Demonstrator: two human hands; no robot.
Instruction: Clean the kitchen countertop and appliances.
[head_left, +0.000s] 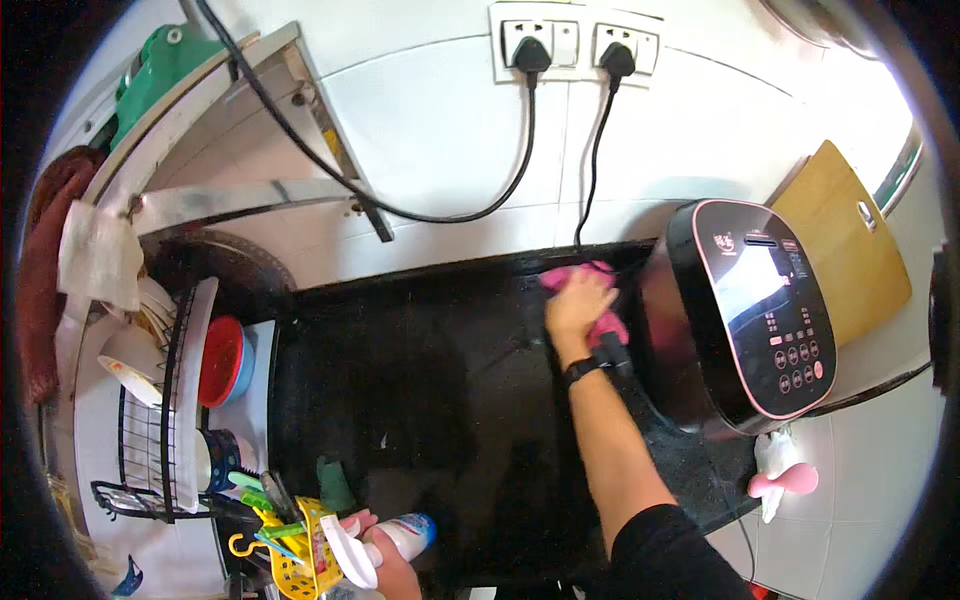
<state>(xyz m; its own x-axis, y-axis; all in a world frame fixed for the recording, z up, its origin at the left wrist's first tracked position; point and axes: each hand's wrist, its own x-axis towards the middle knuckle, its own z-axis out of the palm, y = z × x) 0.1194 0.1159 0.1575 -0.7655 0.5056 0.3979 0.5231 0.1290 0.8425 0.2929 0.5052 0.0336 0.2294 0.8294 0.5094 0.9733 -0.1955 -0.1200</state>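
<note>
My right hand (576, 306) presses a pink cloth (609, 328) onto the black countertop (450, 375), close to the wall. The cloth shows on both sides of the hand, and a dark watch sits on that wrist. At the lower left, my left hand (394, 566) grips a white spray bottle (405, 534) around its neck. The bottle lies tilted, its spray head beside a yellow plastic basket (319, 551). Just right of the right hand stands a black electric cooker (757, 315) with a control panel on its lid.
A wire dish rack (169, 420) with plates, a red bowl (223, 360) and a green cloth (334, 484) are at left. Black cords hang from two wall sockets (574, 45), one reaching down behind the cloth. A wooden cutting board (844, 240) leans behind the cooker.
</note>
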